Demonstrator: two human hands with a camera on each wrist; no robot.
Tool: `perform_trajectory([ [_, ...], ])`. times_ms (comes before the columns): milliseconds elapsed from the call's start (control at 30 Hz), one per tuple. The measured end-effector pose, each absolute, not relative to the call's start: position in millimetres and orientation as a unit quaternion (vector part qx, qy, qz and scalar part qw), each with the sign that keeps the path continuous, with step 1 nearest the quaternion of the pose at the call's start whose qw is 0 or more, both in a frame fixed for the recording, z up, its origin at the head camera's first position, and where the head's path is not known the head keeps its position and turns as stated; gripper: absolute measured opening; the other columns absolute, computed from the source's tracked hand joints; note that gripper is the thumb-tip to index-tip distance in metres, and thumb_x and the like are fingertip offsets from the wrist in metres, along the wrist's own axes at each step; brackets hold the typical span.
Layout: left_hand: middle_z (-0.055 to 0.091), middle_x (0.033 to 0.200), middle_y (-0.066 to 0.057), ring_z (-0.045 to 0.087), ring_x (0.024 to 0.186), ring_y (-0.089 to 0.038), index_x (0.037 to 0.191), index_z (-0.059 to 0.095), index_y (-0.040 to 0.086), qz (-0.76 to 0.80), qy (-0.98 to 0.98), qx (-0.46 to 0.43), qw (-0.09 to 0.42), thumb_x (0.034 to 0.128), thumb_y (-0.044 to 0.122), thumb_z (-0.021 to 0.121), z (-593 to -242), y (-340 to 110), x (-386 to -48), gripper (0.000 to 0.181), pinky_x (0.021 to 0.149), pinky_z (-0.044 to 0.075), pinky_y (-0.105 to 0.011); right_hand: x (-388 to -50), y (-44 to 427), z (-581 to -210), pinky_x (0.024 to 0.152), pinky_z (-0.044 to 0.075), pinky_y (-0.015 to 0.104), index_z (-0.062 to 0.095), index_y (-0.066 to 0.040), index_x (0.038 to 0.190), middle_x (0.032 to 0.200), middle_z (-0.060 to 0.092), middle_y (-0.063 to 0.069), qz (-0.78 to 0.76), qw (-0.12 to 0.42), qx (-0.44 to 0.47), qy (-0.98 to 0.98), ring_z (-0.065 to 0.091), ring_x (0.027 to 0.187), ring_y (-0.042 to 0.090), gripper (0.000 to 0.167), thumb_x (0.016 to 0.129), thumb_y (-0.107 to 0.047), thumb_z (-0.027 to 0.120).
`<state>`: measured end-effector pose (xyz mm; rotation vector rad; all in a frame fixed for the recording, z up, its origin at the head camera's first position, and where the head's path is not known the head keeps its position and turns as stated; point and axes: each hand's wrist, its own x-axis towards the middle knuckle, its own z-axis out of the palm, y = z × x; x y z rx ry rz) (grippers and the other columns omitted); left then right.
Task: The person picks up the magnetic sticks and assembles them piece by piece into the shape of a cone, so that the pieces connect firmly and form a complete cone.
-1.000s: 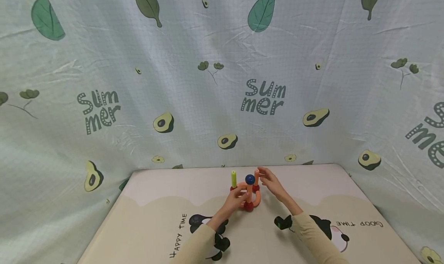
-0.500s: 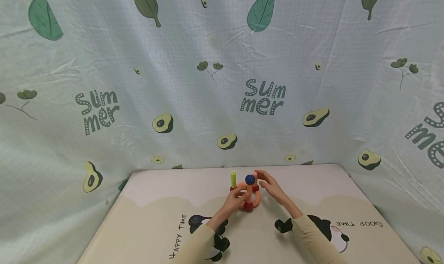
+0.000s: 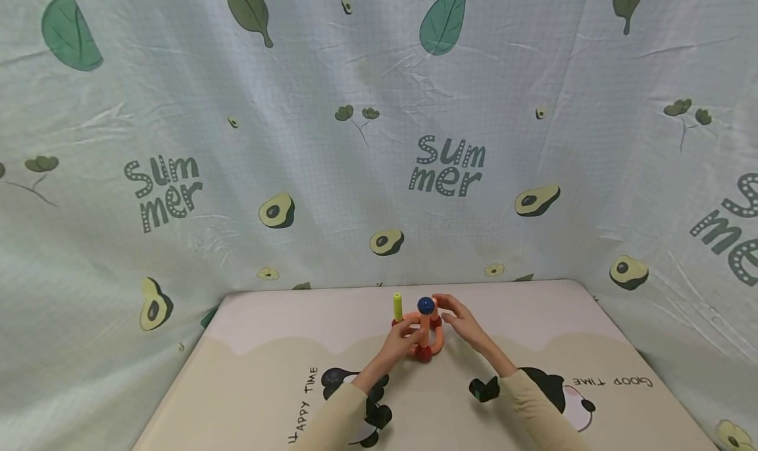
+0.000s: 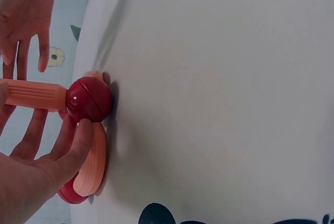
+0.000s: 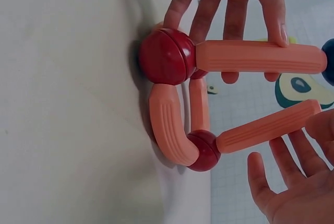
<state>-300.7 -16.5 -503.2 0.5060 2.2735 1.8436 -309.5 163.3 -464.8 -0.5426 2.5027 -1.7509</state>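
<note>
A toy frame of orange rods and red balls stands on the table. At its front a red ball (image 3: 423,353) bears an upright orange rod (image 5: 255,57), topped by a blue ball (image 3: 426,305). My left hand (image 3: 397,345) grips this front rod, its fingers passing behind it. Another orange rod (image 5: 269,126) rises at a tilt from the right rear red ball (image 5: 203,151). My right hand (image 3: 464,322) pinches its upper end between thumb and fingers. A curved orange rod (image 5: 171,125) joins these two red balls. At the left rear a yellow-green rod (image 3: 398,306) stands upright.
The pale table (image 3: 249,385) carries printed panda drawings and lettering. Its back edge runs just behind the toy frame. A hanging cloth (image 3: 320,161) with leaf and avocado prints rises behind and at both sides.
My right hand has moved slightly down and left with the end of the rear orange rod, which leans closer to the blue ball. My left hand stays on the front rod.
</note>
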Motion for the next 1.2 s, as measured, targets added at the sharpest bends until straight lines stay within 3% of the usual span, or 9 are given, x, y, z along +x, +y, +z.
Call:
perform_trajectory([
  [200,0.051,0.116,-0.027,0.057,0.097,-0.035,0.124,0.045,-0.001,0.624,0.759,0.165,0.087,0.0923,0.016,0.046,-480.1,-16.6,-285.7,0.036,0.078,0.048,-0.049,-309.6,162.8,-466.3,0.094,0.034,0.058,0.039,0.003,0.129,0.13,0.042,0.027,-0.559,0.017,-0.182,0.808,0.038,0.121,0.042,0.041,0.087,0.005,0.039],
  [400,0.055,0.108,-0.027,0.058,0.09,-0.037,0.12,0.047,-0.004,0.626,0.76,0.151,0.087,0.0912,0.013,0.047,-470.1,-15.9,-280.3,0.034,0.075,0.048,-0.051,-308.9,161.6,-466.9,0.099,0.026,0.06,0.04,0.004,0.127,0.129,0.043,0.027,-0.565,0.014,-0.19,0.803,0.037,0.122,0.042,0.04,0.087,0.007,0.039],
  [600,0.055,0.107,-0.024,0.059,0.09,-0.036,0.12,0.048,0.0,0.628,0.762,0.127,0.095,0.0914,0.015,0.048,-484.2,-12.0,-291.6,0.032,0.074,0.049,-0.049,-308.0,160.3,-468.0,0.101,0.022,0.06,0.04,0.005,0.127,0.129,0.043,0.028,-0.567,0.02,-0.192,0.801,0.037,0.122,0.042,0.039,0.088,0.006,0.041],
  [800,0.055,0.111,-0.018,0.061,0.087,-0.025,0.122,0.049,0.008,0.624,0.768,0.109,0.097,0.0908,0.021,0.05,-503.3,-8.7,-305.1,0.034,0.068,0.051,-0.038,-308.1,160.1,-469.2,0.101,0.022,0.06,0.041,0.004,0.127,0.129,0.043,0.028,-0.566,0.018,-0.188,0.803,0.037,0.122,0.042,0.039,0.088,0.005,0.042],
  [967,0.056,0.109,-0.016,0.061,0.083,-0.02,0.12,0.051,0.009,0.627,0.765,0.109,0.099,0.09,0.023,0.051,-505.4,-9.0,-308.0,0.033,0.067,0.052,-0.036,-308.5,160.5,-469.7,0.101,0.022,0.06,0.041,0.004,0.127,0.129,0.043,0.027,-0.564,0.016,-0.185,0.804,0.037,0.122,0.041,0.039,0.088,0.004,0.042],
  [1200,0.057,0.11,-0.018,0.062,0.084,-0.023,0.12,0.052,0.008,0.628,0.763,0.117,0.095,0.0893,0.024,0.052,-505.4,-9.7,-308.9,0.034,0.068,0.052,-0.039,-309.8,160.5,-470.3,0.097,0.032,0.056,0.041,0.003,0.127,0.128,0.044,0.027,-0.557,0.008,-0.179,0.811,0.039,0.121,0.041,0.039,0.088,0.002,0.044],
])
